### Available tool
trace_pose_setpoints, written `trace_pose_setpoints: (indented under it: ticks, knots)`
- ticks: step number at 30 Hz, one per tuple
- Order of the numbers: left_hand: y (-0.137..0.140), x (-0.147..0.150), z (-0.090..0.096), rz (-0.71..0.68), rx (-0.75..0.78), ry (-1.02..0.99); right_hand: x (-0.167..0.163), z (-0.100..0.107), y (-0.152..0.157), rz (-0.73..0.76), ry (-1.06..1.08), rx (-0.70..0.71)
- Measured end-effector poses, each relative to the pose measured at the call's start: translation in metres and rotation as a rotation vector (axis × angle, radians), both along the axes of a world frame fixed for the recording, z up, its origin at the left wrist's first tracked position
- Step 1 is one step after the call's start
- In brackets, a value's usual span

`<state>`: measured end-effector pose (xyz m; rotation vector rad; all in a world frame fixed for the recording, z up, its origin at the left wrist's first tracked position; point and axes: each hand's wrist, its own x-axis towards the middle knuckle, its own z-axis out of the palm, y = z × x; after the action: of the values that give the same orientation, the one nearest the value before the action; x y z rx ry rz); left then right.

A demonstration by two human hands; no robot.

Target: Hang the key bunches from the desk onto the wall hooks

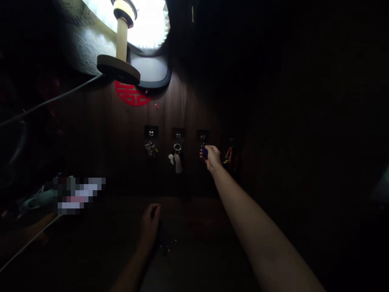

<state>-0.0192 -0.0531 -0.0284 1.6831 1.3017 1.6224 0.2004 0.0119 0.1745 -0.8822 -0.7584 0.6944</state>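
Note:
My right hand (212,157) reaches to the dark wooden wall (190,105), fingers closed on a blue key fob (205,153) below the rightmost visible hook plate (203,134). Lower down, my left hand (151,215) has its fingers curled; what they hold, if anything, is too dark to make out. Close to that wrist is a dark bunch of keys (166,245), and I cannot tell whether it hangs or lies there. Left of the right hand, a key bunch (150,150) and a ring with pale tags (176,160) hang from two other hooks.
A lit lamp (124,40) with a wooden stem stands above, its cable (60,95) running left. Behind it are a red paper cutout (133,95) and a grey rounded panel (152,71). A red and yellow item (230,156) hangs beside my right wrist. Blurred items (42,199) lie left.

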Motion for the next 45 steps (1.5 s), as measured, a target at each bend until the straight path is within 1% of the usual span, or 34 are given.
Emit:
trace_pose_setpoints:
  ticks: [3, 7, 10, 13, 17, 20, 23, 24, 26, 28, 30, 33, 35, 38, 42, 45]
  knots:
    - [0.0, 0.001, 0.0, 0.0, 0.0, -0.006, 0.002, -0.003, 0.005, -0.002, -0.008, -0.025]
    - [0.001, 0.001, 0.0, -0.007, -0.028, 0.008, 0.007, -0.014, 0.002, 0.017, -0.008, -0.042]
    - [0.001, 0.001, -0.001, -0.008, -0.039, 0.034, 0.011, -0.026, -0.006, 0.053, -0.003, -0.041]
    - [0.0, 0.001, 0.0, -0.02, -0.029, 0.059, 0.014, -0.043, -0.016, 0.088, -0.008, -0.048]
    - [-0.002, 0.002, 0.002, -0.019, -0.019, 0.087, 0.016, -0.079, -0.031, 0.115, -0.068, -0.081]
    - [-0.003, 0.002, 0.002, -0.008, -0.026, 0.108, 0.017, -0.11, -0.044, 0.114, -0.24, -0.136]
    - [-0.003, 0.002, 0.001, -0.011, -0.011, 0.135, 0.02, -0.141, -0.059, 0.121, -0.329, -0.167]
    - [-0.002, 0.003, 0.0, -0.015, -0.004, 0.142, 0.022, -0.151, -0.064, 0.111, -0.376, -0.162]
    - [-0.001, 0.003, -0.002, -0.022, 0.01, 0.151, 0.024, -0.171, -0.071, 0.034, -0.554, -0.135]
    - [-0.001, 0.004, -0.004, -0.025, 0.02, 0.16, 0.027, -0.189, -0.076, -0.034, -0.678, -0.13]
    - [-0.001, 0.004, -0.005, -0.029, 0.026, 0.173, 0.028, -0.203, -0.079, -0.045, -0.776, -0.134]
    - [-0.002, 0.005, -0.006, -0.047, 0.028, 0.192, 0.026, -0.21, -0.082, -0.017, -0.936, -0.116]
    - [-0.003, 0.005, -0.006, -0.054, 0.028, 0.2, 0.024, -0.209, -0.085, 0.01, -1.058, -0.122]
    - [-0.003, 0.005, -0.007, -0.056, 0.03, 0.216, 0.019, -0.205, -0.091, 0.059, -1.22, -0.172]
    - [-0.005, 0.005, -0.005, -0.068, 0.05, 0.253, 0.014, -0.203, -0.099, 0.141, -1.353, -0.24]
    - [-0.008, 0.007, -0.003, -0.09, 0.078, 0.292, 0.012, -0.201, -0.102, 0.131, -1.38, -0.28]
